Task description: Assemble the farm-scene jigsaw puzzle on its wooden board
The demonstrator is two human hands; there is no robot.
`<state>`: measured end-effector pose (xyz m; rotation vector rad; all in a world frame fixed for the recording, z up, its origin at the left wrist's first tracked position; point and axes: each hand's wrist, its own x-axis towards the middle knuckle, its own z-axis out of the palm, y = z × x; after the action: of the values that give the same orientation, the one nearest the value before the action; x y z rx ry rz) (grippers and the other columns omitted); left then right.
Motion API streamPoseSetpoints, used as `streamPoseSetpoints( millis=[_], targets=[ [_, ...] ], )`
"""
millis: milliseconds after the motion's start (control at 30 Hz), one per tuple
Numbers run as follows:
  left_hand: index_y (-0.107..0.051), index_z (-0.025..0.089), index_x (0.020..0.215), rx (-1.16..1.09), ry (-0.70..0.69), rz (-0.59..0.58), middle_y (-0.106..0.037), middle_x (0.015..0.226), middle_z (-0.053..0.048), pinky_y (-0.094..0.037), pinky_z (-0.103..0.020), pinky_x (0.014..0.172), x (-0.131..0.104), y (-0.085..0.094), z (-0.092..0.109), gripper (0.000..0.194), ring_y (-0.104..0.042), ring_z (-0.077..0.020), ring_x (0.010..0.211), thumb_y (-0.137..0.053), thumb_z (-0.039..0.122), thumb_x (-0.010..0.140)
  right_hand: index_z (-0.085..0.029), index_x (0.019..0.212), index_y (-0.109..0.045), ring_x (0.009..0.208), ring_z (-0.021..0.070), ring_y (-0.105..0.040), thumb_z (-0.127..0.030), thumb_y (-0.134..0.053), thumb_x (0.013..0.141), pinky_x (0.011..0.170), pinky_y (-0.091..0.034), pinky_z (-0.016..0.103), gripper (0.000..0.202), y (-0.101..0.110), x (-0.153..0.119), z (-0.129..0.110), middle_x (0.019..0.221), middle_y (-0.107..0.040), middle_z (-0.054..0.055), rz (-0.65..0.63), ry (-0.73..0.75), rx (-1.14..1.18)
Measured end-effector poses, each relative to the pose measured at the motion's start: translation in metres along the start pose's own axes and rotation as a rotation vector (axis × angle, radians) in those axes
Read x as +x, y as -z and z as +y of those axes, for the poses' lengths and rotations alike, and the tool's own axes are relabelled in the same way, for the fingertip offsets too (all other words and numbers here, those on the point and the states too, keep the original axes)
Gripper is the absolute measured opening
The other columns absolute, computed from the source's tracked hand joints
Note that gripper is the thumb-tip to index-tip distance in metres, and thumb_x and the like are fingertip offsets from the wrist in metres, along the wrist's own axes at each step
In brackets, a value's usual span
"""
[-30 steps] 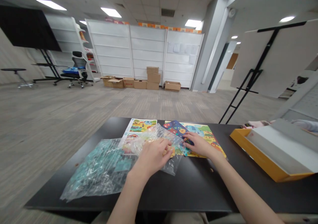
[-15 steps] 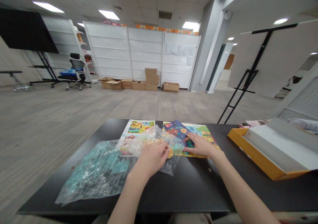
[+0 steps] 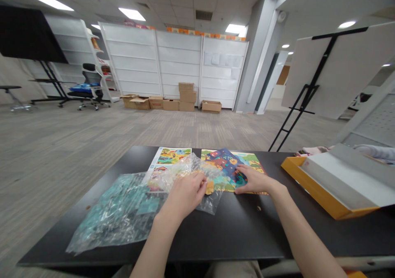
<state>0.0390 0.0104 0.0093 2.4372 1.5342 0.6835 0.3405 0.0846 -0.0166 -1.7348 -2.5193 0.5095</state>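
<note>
My left hand (image 3: pixel 189 191) is closed, its fingers curled at the clear plastic bag (image 3: pixel 197 163) with yellow-orange pieces (image 3: pixel 209 188) in or beneath it. The exact grip is hidden under the fingers. My right hand (image 3: pixel 255 180) is open, thumb and fingers apart, touching the dark blue illustrated sheet (image 3: pixel 226 159). Under that sheet lies a colourful picture board (image 3: pixel 251 158). A printed picture sheet (image 3: pixel 173 156) is partly covered by the clear bag. Left of my left hand rests a large clear bag of teal pieces (image 3: pixel 123 200).
An orange-edged box (image 3: pixel 314 183) with a white inside stands on the black table (image 3: pixel 228 232) at right. Behind it lie some cloth items (image 3: pixel 313 151). Beyond the table are a whiteboard stand (image 3: pixel 304 97), cardboard boxes (image 3: pixel 187 97) and an office chair (image 3: pixel 88 89).
My right hand has slid a little to the right, away from my left hand and the clear bag's edge. The left hand stays at the bag. The camera view has shifted slightly.
</note>
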Motion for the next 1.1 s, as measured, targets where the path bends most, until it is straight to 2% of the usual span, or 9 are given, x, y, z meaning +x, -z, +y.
streamPoseSetpoints(
  millis=[133, 200, 367, 567, 800, 933, 1033, 1100],
  targets=[
    [-0.062, 0.021, 0.089, 0.008, -0.007, 0.033, -0.071, 0.088, -0.002, -0.038, -0.027, 0.067, 0.000, 0.000, -0.001, 0.015, -0.064, -0.0168, 0.076, -0.050, 0.022, 0.096, -0.013, 0.126, -0.067, 0.127, 0.0378, -0.056, -0.043, -0.074, 0.071, 0.110, -0.042, 0.046, 0.064, 0.004, -0.008, -0.013, 0.139, -0.060, 0.020, 0.033, 0.089, -0.023],
    [-0.062, 0.021, 0.089, 0.008, -0.006, 0.048, -0.070, 0.087, -0.001, -0.037, -0.027, 0.067, 0.000, 0.000, -0.002, 0.014, -0.063, -0.0164, 0.075, -0.050, 0.022, 0.096, -0.013, 0.123, -0.068, 0.121, 0.0359, -0.060, -0.035, -0.068, 0.075, 0.107, -0.045, 0.045, 0.053, 0.004, -0.010, -0.018, 0.133, -0.064, 0.019, 0.046, 0.120, -0.041],
    [-0.063, 0.022, 0.090, -0.008, -0.007, 0.080, -0.071, 0.086, 0.000, -0.036, -0.026, 0.064, -0.001, 0.000, -0.004, 0.014, -0.063, -0.0152, 0.073, -0.050, 0.023, 0.097, -0.009, 0.127, -0.066, 0.118, 0.0351, -0.062, -0.028, -0.060, 0.078, 0.104, -0.046, 0.044, 0.053, 0.001, -0.011, -0.024, 0.130, -0.065, 0.021, 0.098, 0.131, -0.069],
    [-0.064, 0.022, 0.095, -0.014, -0.012, 0.088, -0.072, 0.089, -0.001, -0.038, -0.026, 0.066, 0.000, -0.001, -0.004, 0.015, -0.065, -0.0160, 0.075, -0.050, 0.022, 0.097, -0.011, 0.131, -0.064, 0.115, 0.0325, -0.064, -0.019, -0.056, 0.078, 0.101, -0.047, 0.041, 0.054, 0.001, -0.011, -0.029, 0.128, -0.068, 0.019, 0.164, 0.136, -0.100],
    [-0.065, 0.023, 0.096, -0.019, -0.011, 0.085, -0.072, 0.089, 0.000, -0.039, -0.027, 0.067, 0.001, -0.001, -0.004, 0.015, -0.065, -0.0158, 0.077, -0.050, 0.022, 0.096, -0.012, 0.129, -0.064, 0.098, 0.0272, -0.070, -0.011, -0.045, 0.084, 0.084, -0.049, 0.032, 0.050, 0.002, -0.003, -0.017, 0.110, -0.075, 0.016, 0.207, 0.078, -0.114],
    [-0.064, 0.022, 0.092, 0.000, -0.005, 0.097, -0.071, 0.089, 0.000, -0.038, -0.027, 0.065, -0.002, 0.001, -0.007, 0.015, -0.064, -0.0152, 0.074, -0.050, 0.025, 0.098, -0.014, 0.126, -0.065, 0.096, 0.0250, -0.069, -0.016, -0.049, 0.085, 0.083, -0.047, 0.030, 0.044, 0.000, 0.001, -0.005, 0.110, -0.075, 0.014, 0.210, 0.084, -0.083],
    [-0.064, 0.022, 0.093, 0.013, 0.006, 0.099, -0.071, 0.089, -0.001, -0.038, -0.027, 0.066, -0.004, 0.002, -0.008, 0.017, -0.064, -0.0155, 0.074, -0.048, 0.025, 0.098, -0.015, 0.123, -0.064, 0.074, 0.0220, -0.066, -0.031, -0.055, 0.087, 0.066, -0.043, 0.028, 0.040, 0.002, 0.001, 0.002, 0.084, -0.073, 0.007, 0.192, -0.004, -0.034],
    [-0.065, 0.022, 0.093, 0.018, 0.012, 0.093, -0.072, 0.089, -0.001, -0.038, -0.027, 0.065, -0.004, 0.002, -0.008, 0.018, -0.064, -0.0157, 0.074, -0.048, 0.025, 0.098, -0.016, 0.102, -0.067, 0.067, 0.0200, -0.061, -0.036, -0.058, 0.084, 0.060, -0.038, 0.027, 0.028, 0.005, 0.001, 0.005, 0.072, -0.067, 0.003, 0.180, -0.049, -0.049]
  ],
)
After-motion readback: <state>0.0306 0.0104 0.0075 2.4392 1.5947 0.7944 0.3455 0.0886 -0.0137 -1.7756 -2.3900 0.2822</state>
